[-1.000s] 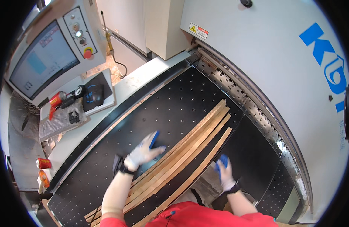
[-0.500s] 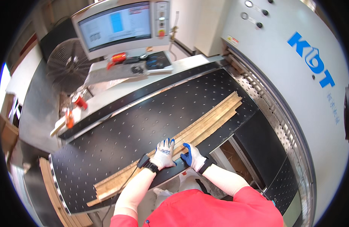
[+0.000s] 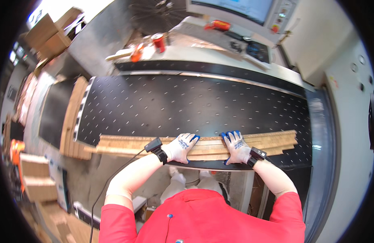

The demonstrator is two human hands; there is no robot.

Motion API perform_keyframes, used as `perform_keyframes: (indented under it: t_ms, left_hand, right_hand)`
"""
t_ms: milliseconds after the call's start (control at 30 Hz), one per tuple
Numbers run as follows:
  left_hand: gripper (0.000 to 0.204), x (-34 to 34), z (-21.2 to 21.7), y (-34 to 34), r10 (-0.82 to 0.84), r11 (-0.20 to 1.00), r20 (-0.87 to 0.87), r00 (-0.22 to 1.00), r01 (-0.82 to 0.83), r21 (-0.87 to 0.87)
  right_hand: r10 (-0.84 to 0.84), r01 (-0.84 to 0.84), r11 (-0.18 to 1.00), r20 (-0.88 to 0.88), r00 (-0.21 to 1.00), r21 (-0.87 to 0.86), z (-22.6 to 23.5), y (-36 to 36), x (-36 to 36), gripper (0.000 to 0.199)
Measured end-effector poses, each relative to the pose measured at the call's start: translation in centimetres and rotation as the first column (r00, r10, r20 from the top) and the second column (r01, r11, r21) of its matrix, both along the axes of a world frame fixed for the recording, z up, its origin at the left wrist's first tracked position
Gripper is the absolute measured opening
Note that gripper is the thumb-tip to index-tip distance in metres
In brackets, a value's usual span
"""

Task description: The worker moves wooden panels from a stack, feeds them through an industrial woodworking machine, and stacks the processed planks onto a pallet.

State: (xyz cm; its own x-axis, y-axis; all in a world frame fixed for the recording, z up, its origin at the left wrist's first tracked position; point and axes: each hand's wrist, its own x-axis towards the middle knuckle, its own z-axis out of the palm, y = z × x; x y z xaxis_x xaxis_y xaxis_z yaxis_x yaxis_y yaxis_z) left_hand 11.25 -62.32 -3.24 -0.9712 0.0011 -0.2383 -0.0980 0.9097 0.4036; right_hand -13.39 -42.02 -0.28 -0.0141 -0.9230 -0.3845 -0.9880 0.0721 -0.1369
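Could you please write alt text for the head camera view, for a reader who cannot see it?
Seen from above, a person in a red shirt presses both gloved hands, left hand and right hand, flat on a bundle of long wooden strips lying along the near edge of a black perforated machine table. A control screen and red cans sit beyond.

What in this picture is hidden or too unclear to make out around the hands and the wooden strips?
Head view:
- Wooden strips: their middle is covered by the left hand and right hand; the number of strips is unclear.
- Palms: pressed down, so any grip is hidden.
- Control screen: cut off by the top edge.
- Red items on the bench: blurred.
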Motion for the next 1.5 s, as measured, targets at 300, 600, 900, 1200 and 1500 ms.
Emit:
perform_keyframes:
  t_ms: [300, 600, 900, 1200, 1500]
  left_hand:
    - [0.103, 9.4, -0.1, 3.6, 0.835, 0.433, -0.407, 0.372, -0.899, 0.067]
    - [0.068, 11.4, -16.6, 7.9, 0.85, -0.23, 0.484, -0.208, 0.679, 0.697]
    - [0.064, 16.2, -15.4, 7.4, 0.838, -0.195, 0.527, -0.14, 0.826, 0.529]
    - [0.047, 28.4, -14.9, 4.0, 0.83, -0.064, 0.521, -0.199, 0.894, 0.444]
    - [0.029, 46.7, -7.5, -5.0, 0.817, -0.003, 0.496, -0.293, 0.859, 0.512]
  right_hand:
    - [0.195, -0.167, 0.969, 0.151, 0.969, -0.182, -3.0, -7.9, 3.6, 0.111]
    - [0.365, -0.336, 0.928, 0.2, 0.909, -0.163, -2.4, -15.6, 14.4, 0.113]
    - [0.395, -0.418, 0.908, 0.321, 0.861, 0.005, -2.5, -17.3, 29.2, 0.09]
    - [0.312, -0.391, 0.92, 0.589, 0.745, 0.008, -2.6, -21.4, 45.0, 0.08]
    - [0.653, -0.491, 0.752, 0.391, 0.649, -0.44, 0.9, -26.8, 61.1, 0.075]
